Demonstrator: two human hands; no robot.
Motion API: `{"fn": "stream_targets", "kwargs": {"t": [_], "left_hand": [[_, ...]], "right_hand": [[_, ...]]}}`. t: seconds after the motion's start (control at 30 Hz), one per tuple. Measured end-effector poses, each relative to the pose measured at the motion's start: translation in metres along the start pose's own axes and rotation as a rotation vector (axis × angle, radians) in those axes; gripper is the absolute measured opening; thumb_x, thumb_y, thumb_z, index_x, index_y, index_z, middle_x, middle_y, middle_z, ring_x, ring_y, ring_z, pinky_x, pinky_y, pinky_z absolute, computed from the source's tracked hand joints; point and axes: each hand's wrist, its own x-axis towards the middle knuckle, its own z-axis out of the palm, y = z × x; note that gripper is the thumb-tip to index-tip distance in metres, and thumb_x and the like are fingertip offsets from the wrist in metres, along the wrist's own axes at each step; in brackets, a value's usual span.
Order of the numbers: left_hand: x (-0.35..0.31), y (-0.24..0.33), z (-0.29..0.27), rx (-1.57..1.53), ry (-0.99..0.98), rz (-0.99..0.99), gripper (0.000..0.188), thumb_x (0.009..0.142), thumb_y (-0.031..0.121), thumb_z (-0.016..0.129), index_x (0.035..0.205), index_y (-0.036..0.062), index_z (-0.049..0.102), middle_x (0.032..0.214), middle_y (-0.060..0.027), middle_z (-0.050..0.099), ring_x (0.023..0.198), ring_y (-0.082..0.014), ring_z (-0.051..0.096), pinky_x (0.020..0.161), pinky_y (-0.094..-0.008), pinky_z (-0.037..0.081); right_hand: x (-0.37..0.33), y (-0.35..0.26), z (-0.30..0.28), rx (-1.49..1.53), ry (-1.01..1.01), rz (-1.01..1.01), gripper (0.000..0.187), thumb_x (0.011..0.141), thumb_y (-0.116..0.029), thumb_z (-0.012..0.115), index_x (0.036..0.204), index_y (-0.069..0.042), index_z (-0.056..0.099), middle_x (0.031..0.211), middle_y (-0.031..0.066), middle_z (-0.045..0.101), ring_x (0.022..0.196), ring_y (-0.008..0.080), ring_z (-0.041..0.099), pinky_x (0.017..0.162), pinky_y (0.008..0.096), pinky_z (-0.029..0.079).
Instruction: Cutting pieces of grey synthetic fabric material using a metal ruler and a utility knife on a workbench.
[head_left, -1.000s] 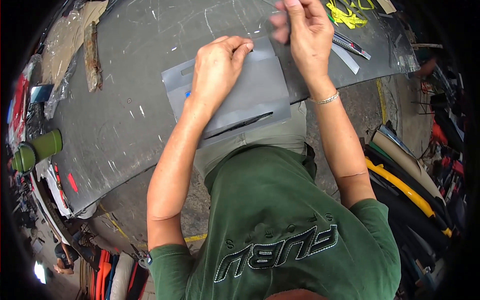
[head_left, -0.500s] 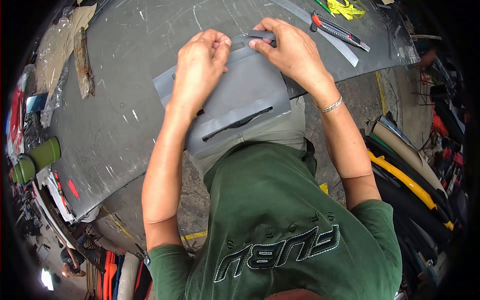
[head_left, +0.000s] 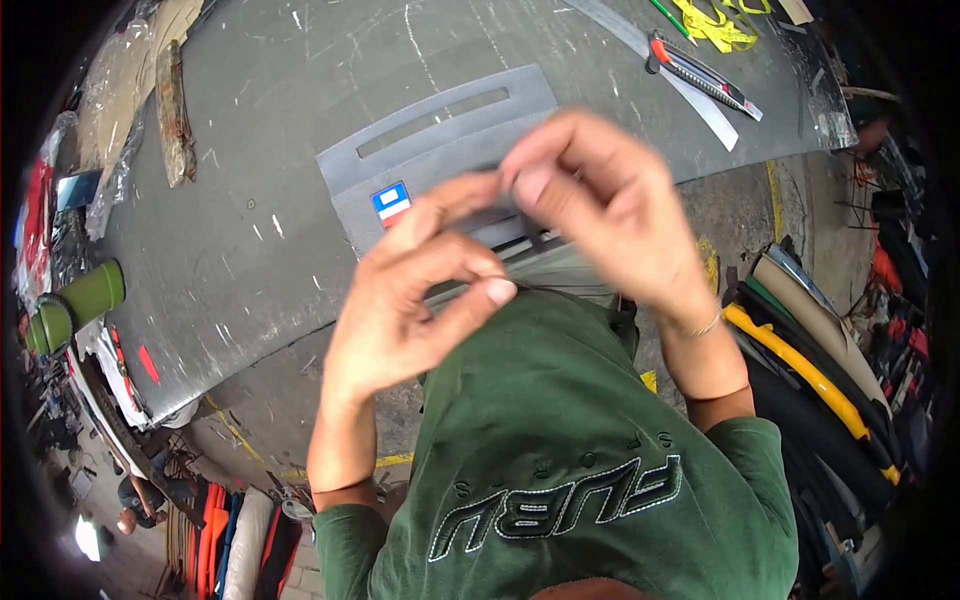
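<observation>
A grey sheet panel (head_left: 348, 172) lies on the table in front of me, its near part behind my hands. Along its far side runs a long narrow slot (head_left: 435, 122), and a small blue, white and red label (head_left: 391, 203) sits near its left side. Above the panel's near part, my left hand (head_left: 420, 285) is open, thumb and fingers apart, with nothing seen in it. My right hand (head_left: 600, 205) is smeared by motion, its thumb and finger pinched on a small dark strip (head_left: 535, 232) that hangs below them. The hands almost meet at the fingertips.
To the far right lie a red and black utility knife (head_left: 700, 75), a metal ruler (head_left: 700, 115) and a yellow tape measure (head_left: 718, 28). At left are a worn wooden stick (head_left: 174, 115) and a green bottle (head_left: 85, 302). Material rolls (head_left: 800, 350) stand right of me.
Both hands have come back from the panel's far edge toward my body, the dark strip moving with my right hand. My left hand has opened. The far slot and the label now show.
</observation>
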Motion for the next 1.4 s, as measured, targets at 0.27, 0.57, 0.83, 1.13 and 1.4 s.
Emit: {"fn": "stream_targets", "kwargs": {"t": [0.27, 0.57, 0.83, 1.13, 1.4], "left_hand": [[-0.026, -0.01, 0.001, -0.283, 0.185, -0.319, 0.008, 0.092, 0.003, 0.076, 0.096, 0.0, 0.07, 0.093, -0.0049, 0.072, 0.083, -0.0119, 0.073, 0.073, -0.0289, 0.058], [0.027, -0.02, 0.01, -0.449, -0.13, -0.383, 0.012, 0.095, 0.002, 0.071, 0.09, 0.0034, 0.06, 0.087, 0.0016, 0.064, 0.085, -0.0068, 0.063, 0.08, -0.0276, 0.054], [0.144, -0.019, -0.009, -0.402, -0.327, -0.286, 0.012, 0.101, 0.017, 0.07, 0.097, 0.0048, 0.068, 0.098, -0.0052, 0.073, 0.085, -0.0111, 0.07, 0.076, -0.026, 0.06], [0.281, 0.034, -0.243, -0.048, -0.429, 0.218, 0.042, 0.085, 0.01, 0.065, 0.127, 0.0066, 0.07, 0.106, -0.02, 0.076, 0.102, -0.035, 0.073, 0.092, -0.0433, 0.056], [0.117, -0.016, -0.055, 0.934, -0.294, 0.288, 0.038, 0.096, 0.027, 0.072, 0.129, 0.0097, 0.067, 0.136, -0.0094, 0.065, 0.127, -0.0294, 0.062, 0.104, -0.0437, 0.053]], "right_hand": [[-0.008, 0.013, 0.01, -0.036, -0.15, -0.053, 0.02, 0.09, 0.004, 0.069, 0.107, -0.001, 0.075, 0.099, 0.0082, 0.071, 0.092, 0.0159, 0.067, 0.083, 0.0304, 0.053], [-0.008, 0.011, -0.011, -0.245, 0.02, -0.096, 0.017, 0.089, -0.002, 0.077, 0.105, -0.001, 0.079, 0.093, 0.0102, 0.075, 0.086, 0.0192, 0.07, 0.077, 0.0321, 0.054], [0.033, 0.018, -0.052, -0.523, 0.277, -0.276, 0.017, 0.09, -0.001, 0.075, 0.107, -0.001, 0.078, 0.093, 0.01, 0.073, 0.086, 0.0203, 0.069, 0.078, 0.0312, 0.055], [0.043, 0.007, -0.141, -0.961, 0.486, 0.242, 0.06, 0.101, -0.045, 0.066, 0.153, -0.017, 0.054, 0.079, 0.0022, 0.065, 0.066, 0.0085, 0.055, 0.065, 0.0259, 0.047], [0.008, 0.037, -0.195, -1.014, 0.413, 0.367, 0.056, 0.104, -0.057, 0.056, 0.138, -0.012, 0.062, 0.095, 0.0049, 0.066, 0.077, 0.013, 0.055, 0.073, 0.0276, 0.049]]}}
